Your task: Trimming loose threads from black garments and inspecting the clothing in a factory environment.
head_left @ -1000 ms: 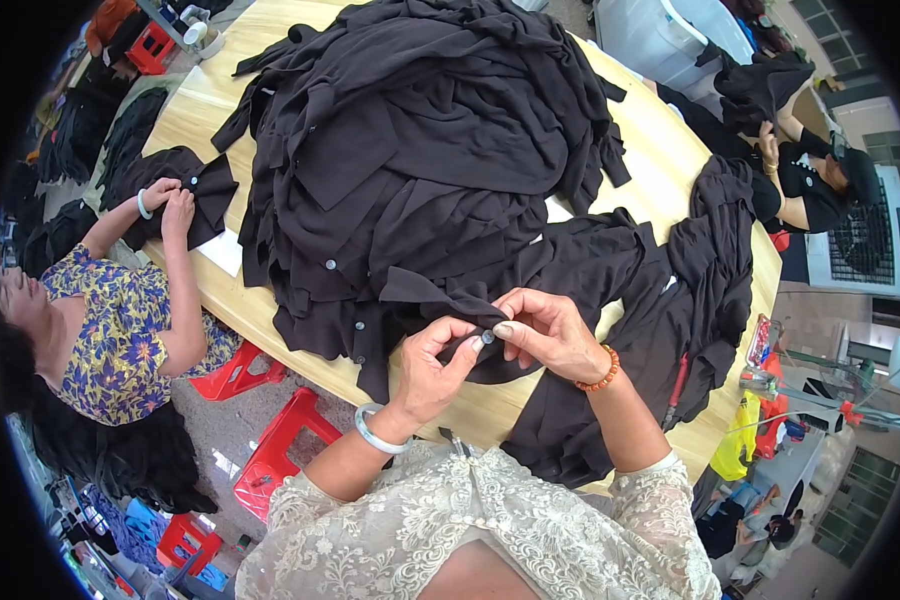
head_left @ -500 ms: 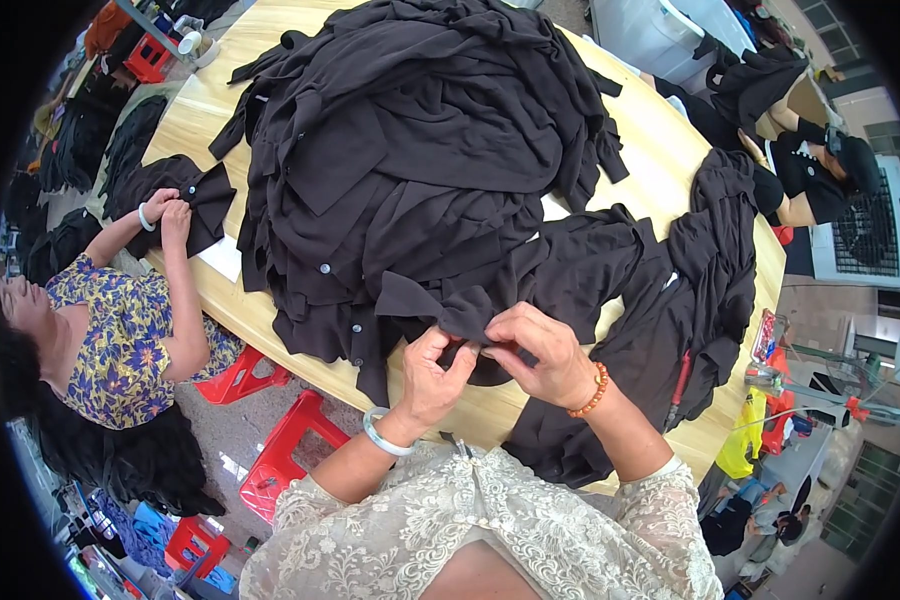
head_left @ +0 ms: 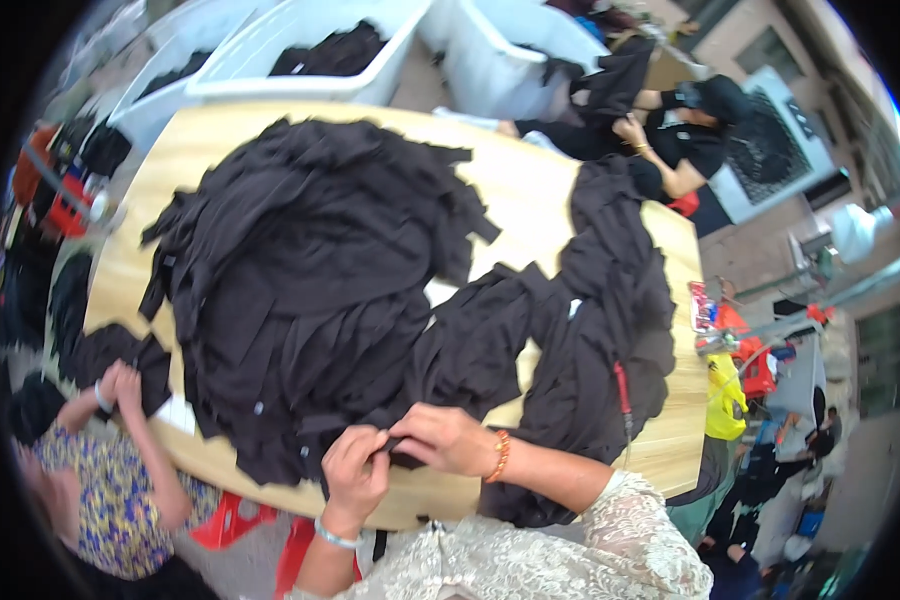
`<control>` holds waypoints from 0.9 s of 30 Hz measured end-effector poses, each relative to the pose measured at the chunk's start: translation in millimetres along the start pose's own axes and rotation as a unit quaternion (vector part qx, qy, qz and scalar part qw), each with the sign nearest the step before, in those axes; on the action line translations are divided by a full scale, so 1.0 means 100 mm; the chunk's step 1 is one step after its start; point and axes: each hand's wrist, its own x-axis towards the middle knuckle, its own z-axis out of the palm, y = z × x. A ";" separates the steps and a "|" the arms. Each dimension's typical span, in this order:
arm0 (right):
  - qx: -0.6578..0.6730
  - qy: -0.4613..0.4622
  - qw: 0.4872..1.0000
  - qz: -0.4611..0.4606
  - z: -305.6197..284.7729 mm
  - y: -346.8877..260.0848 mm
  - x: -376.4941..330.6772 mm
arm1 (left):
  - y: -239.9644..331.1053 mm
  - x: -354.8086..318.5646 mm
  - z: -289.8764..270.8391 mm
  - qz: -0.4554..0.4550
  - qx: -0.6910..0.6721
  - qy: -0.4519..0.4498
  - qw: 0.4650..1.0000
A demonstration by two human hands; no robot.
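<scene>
Close in front of me, my left hand (head_left: 358,470) and my right hand (head_left: 448,440) meet with fingers pinched together on a piece of black garment (head_left: 320,437). The pinched spot is small and slightly blurred, so I cannot make out any button or thread there. Behind my hands rises a large rounded heap of black garments (head_left: 300,235). A few pale buttons show on its near side. More black garments (head_left: 615,285) trail along the right part of the table, and a slim red tool (head_left: 622,388) lies on them.
The wooden table (head_left: 545,215) fills the middle. White bins (head_left: 395,65) with black cloth stand beyond it. A person (head_left: 120,480) at the left handles black cloth; another person (head_left: 685,145) sits at the far right with cloth. Red stools (head_left: 232,520) stand at the near left.
My view has tilted up and shifted, bringing the far bins into sight. My hands appear lower in the picture, still pinching the black garment close together.
</scene>
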 end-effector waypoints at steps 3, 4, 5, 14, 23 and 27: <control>0.007 -0.009 1.000 -0.002 0.00 0.06 -0.04 | 0.01 -0.02 0.05 0.002 0.011 0.003 1.000; 0.006 -0.008 1.000 -0.004 0.00 0.06 -0.07 | 0.01 -0.04 0.07 -0.004 0.020 -0.002 1.000; -0.012 0.003 1.000 -0.012 -0.02 0.06 -0.08 | 0.00 -0.04 0.12 0.025 0.039 0.007 0.999; -0.081 0.038 0.994 0.061 0.31 -0.11 -0.09 | 0.04 -0.37 0.17 0.043 0.181 0.107 0.977; -0.217 0.012 0.975 -0.039 0.16 -0.01 -0.05 | 0.14 -0.25 0.43 -0.187 -0.029 0.109 0.976; -0.212 -0.043 0.974 -0.063 0.13 0.02 0.02 | 0.03 -0.30 0.42 -0.214 -0.031 0.110 0.970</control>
